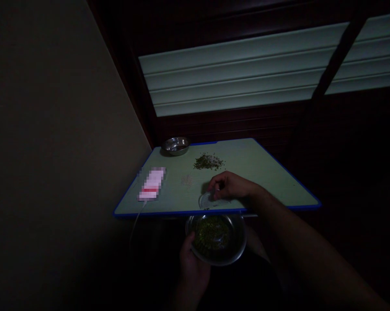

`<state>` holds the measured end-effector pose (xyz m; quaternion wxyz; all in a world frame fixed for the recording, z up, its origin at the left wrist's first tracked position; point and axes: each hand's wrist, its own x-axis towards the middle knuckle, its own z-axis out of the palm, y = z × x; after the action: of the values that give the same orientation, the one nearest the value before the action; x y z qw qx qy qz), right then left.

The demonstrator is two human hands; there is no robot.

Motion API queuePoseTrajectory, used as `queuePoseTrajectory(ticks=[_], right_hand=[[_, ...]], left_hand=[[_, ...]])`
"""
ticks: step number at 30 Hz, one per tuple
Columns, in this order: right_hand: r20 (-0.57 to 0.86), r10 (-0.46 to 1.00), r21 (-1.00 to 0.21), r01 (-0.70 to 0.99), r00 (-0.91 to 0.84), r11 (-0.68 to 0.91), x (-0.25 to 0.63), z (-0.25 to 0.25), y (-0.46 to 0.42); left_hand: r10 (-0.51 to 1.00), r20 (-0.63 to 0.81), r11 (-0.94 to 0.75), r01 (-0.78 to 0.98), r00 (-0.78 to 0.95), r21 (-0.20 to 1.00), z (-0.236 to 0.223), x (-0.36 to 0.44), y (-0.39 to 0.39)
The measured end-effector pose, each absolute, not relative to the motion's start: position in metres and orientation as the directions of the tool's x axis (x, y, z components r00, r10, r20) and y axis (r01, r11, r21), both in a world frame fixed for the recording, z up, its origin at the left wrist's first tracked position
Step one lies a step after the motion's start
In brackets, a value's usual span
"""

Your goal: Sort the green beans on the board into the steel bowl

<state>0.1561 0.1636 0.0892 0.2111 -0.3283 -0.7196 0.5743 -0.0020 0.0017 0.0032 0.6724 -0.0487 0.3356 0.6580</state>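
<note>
My left hand (195, 263) grips the rim of a shiny metal bowl (242, 246) below the table's near edge, thumb over its left side. Small green pieces (210, 233), like beans or seeds, lie inside it. My right hand (229, 185) is over the near part of the table, its fingers curled together; whatever may be between them is hidden. Just under those fingers is a pale, curved-edged round shape (206, 201), too dim to name. Farther back lies a loose heap of small dark green and brown pieces (209, 162), with a whitish patch at its right.
The pale table (272, 185) has a blue edge. A second metal bowl (175, 147) stands at its back left corner. A phone (152, 185) with a lit screen and a cable (134, 224) lies at the left. A wall and a panelled door enclose the table.
</note>
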Motion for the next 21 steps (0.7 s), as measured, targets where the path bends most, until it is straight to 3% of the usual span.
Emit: queuePoseTrajectory(ticks=[21], right_hand=[[-0.095,0.706,-0.962,0.247,-0.702,0.116,0.169,0.09,0.167]], left_hand=[[0.844,-0.529,0.135,-0.922,-0.085,0.364,0.0,-0.002,0.003]])
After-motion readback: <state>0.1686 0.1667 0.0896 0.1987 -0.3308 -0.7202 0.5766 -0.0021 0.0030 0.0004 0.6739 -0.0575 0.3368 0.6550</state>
